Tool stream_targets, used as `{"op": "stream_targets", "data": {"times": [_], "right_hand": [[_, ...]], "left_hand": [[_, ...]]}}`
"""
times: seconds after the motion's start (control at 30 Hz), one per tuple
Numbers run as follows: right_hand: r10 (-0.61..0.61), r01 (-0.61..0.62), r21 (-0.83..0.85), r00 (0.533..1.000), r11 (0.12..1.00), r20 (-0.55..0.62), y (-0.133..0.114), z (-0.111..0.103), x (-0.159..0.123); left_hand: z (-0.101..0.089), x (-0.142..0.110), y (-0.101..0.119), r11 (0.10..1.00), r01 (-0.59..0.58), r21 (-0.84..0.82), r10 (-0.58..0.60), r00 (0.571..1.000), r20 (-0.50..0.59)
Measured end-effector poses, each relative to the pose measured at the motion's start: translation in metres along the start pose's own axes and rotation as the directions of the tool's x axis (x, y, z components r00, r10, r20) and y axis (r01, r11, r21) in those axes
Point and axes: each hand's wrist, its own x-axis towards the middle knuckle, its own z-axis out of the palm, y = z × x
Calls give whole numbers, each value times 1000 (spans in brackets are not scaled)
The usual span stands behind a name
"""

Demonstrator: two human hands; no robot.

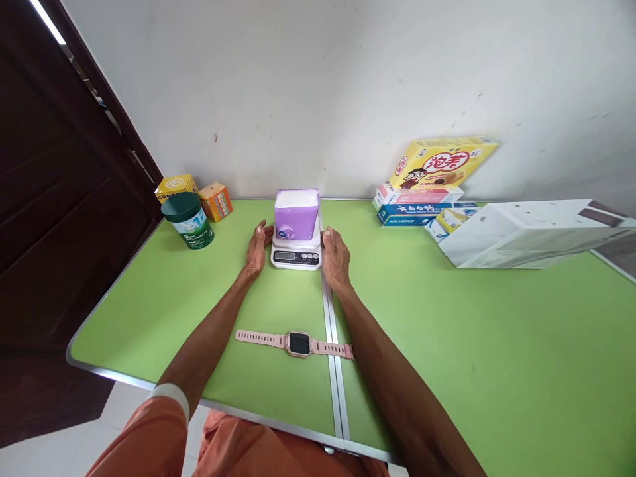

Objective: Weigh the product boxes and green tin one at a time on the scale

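Note:
A white digital kitchen scale sits on the green table, its display and buttons facing me. On its platform stands a purple-and-white pack of tissues, upright. My left hand rests beside the scale's left side, fingers stretched forward and thumb up. On the other side, my right hand lies close along the scale's right edge, its fingers partly hidden behind the thumb and knuckles. Neither hand grips the pack. Nearer to me, a pink-strapped smartwatch lies flat, its right strap end beside my right forearm.
At the left stand a green canister, a yellow box and an orange box. Several boxes, including a yellow snack box and a blue box, are stacked back right, beside a large white box. A wall borders the table.

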Motion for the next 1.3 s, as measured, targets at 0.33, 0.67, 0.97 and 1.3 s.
{"op": "stream_targets", "data": {"times": [0.33, 0.67, 0.97, 1.3], "right_hand": [[10, -11, 27, 1000, 1000, 6, -1, 1, -1], [-4, 3, 23, 1000, 1000, 25, -2, -2, -1], [1, -1, 16, 1000, 1000, 9, -3, -2, -2], [18, -18, 17, 1000, 1000, 18, -7, -2, -2]], "left_hand": [[0, -2, 4, 1000, 8, -19, -8, 1000, 0], [0, -2, 7, 999, 3, 32, -3, 1000, 13], [0, -1, 4, 999, -2, 54, 2, 1000, 9], [-1, -3, 9, 999, -3, 51, 2, 1000, 25]]}}
